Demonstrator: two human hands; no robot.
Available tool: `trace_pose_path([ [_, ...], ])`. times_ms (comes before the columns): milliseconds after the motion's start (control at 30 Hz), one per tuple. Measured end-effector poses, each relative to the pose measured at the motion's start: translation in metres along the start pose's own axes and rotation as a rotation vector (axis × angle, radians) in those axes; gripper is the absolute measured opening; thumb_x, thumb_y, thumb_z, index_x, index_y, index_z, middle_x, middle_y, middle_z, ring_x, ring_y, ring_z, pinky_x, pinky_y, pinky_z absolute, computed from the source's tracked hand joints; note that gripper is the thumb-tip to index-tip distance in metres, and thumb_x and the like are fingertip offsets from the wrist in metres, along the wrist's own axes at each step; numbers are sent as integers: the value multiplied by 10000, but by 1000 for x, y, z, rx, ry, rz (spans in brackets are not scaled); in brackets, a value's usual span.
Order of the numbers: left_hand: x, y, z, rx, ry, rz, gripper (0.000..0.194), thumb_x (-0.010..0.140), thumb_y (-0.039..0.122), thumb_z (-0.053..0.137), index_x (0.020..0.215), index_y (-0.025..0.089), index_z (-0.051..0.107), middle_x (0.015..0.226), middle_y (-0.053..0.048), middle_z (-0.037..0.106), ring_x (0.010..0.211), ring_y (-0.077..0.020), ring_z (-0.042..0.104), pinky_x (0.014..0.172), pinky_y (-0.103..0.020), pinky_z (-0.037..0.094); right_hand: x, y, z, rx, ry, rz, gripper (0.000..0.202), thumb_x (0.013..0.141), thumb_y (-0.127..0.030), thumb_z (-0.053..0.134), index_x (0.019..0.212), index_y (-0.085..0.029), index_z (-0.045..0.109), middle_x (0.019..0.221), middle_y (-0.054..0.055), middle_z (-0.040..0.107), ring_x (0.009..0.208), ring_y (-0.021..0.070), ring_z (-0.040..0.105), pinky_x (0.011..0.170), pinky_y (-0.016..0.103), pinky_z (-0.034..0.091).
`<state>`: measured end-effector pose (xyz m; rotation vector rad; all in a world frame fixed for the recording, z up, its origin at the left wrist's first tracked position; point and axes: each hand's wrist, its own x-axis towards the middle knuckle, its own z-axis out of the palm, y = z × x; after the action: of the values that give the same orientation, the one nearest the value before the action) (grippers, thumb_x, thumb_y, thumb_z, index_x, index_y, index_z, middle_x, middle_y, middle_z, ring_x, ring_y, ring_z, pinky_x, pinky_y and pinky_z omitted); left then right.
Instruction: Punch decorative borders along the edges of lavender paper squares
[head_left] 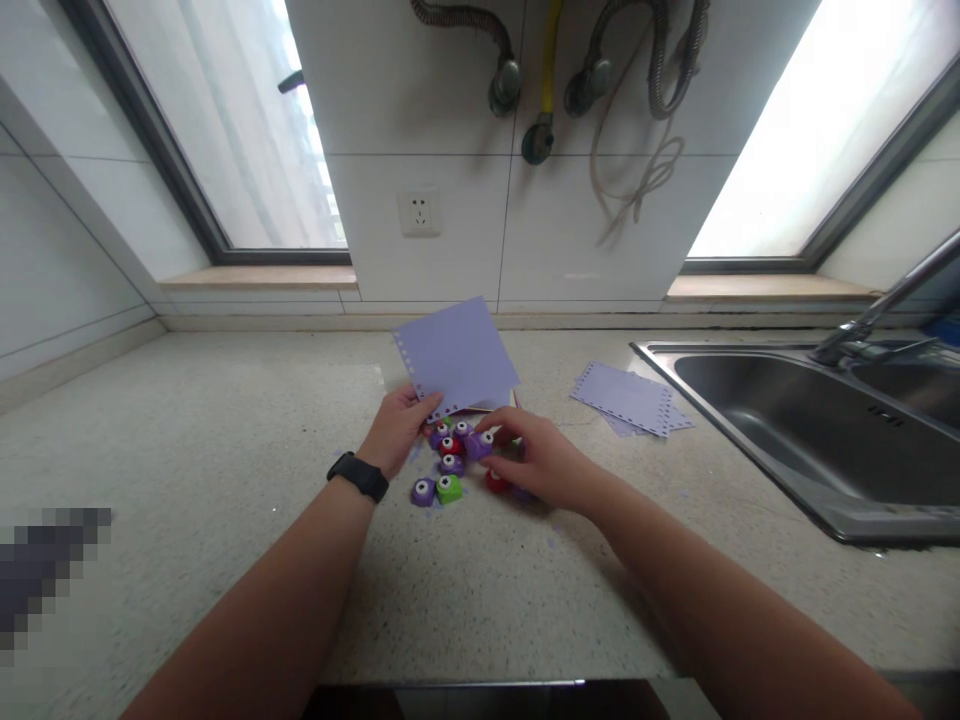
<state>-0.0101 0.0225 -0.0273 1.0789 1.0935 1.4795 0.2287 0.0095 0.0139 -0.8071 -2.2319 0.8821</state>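
A lilac sheet of paper (459, 352) with small holes punched along its left and lower edges is pinched at its lower left corner by my left hand (394, 428), thumb on top. My right hand (546, 462) has its thumb and fingers around a purple craft punch (478, 446), just below the sheet. Several more small punches lie close together between my hands, among them a red punch (451, 446) and a purple punch (451, 465). Nearer to me, another purple punch (423, 491) sits beside a green punch (449, 488). My right hand partly covers another red punch (496, 481).
To the right, a few lilac sheets (626, 397) with punched edges lie overlapping on the speckled countertop (247, 430). A steel sink (780, 440) with a faucet (851, 335) is set in further right. Small paper bits lie around the punches. A tiled wall stands behind.
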Motion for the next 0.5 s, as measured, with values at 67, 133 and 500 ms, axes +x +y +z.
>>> trace_pose_path([
  [67,0,0,0,-27,6,-1,354,733,392,887,951,145,755,834,-44,747,579,-95,566,461,-194,365,2,4,-2,251,67,116,241,876,-290,700,1107,-261,635,788,5,709,678,187,645,636,340,499],
  [133,0,1,1,-53,14,-3,352,727,384,893,945,145,753,822,-42,743,587,-96,576,461,-189,362,5,10,-2,452,102,184,262,884,-352,701,1111,-263,605,706,-17,677,603,175,620,583,335,488],
  [500,-2,3,2,-143,35,-19,324,720,339,918,907,126,761,790,-37,739,557,-72,574,443,-161,379,15,28,0,800,311,175,394,806,-459,829,987,-270,535,1236,59,682,986,208,738,1003,474,591],
])
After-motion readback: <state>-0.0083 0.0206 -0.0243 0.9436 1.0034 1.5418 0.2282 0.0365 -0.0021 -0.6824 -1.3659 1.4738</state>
